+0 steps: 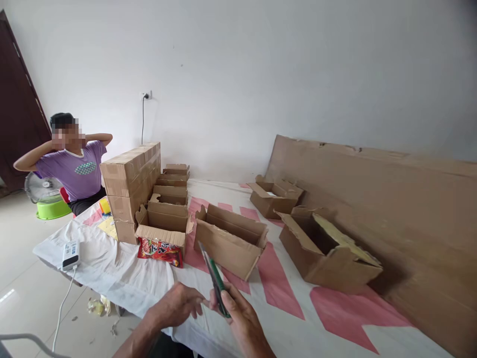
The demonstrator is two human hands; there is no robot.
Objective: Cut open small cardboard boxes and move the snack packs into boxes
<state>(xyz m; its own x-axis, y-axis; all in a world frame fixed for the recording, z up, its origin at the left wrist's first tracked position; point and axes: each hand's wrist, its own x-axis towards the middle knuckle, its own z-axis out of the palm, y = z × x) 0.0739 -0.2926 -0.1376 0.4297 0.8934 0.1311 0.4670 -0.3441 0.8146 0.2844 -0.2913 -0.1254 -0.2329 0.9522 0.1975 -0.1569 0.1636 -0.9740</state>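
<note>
My right hand (240, 311) is closed around a green box cutter (216, 278), its metal blade pointing up and away from me. Just left of it, my left hand (181, 304) hangs over the table edge with loosely bent, parted fingers and nothing visible in them. One of its fingertips comes close to my right fingers; whether they touch I cannot tell. Beyond the blade stands an open cardboard box (229, 243). A red printed food packet (160, 252) leans on the front of another open box (164, 223) to the left.
Stacked closed cartons (130, 189) stand at the left, beside a row of open boxes (171, 186). Two more open boxes (328, 248) sit right, before a large cardboard sheet (372, 199). A white power bank (70, 255) trails a cable. A person (80, 164) sits beyond.
</note>
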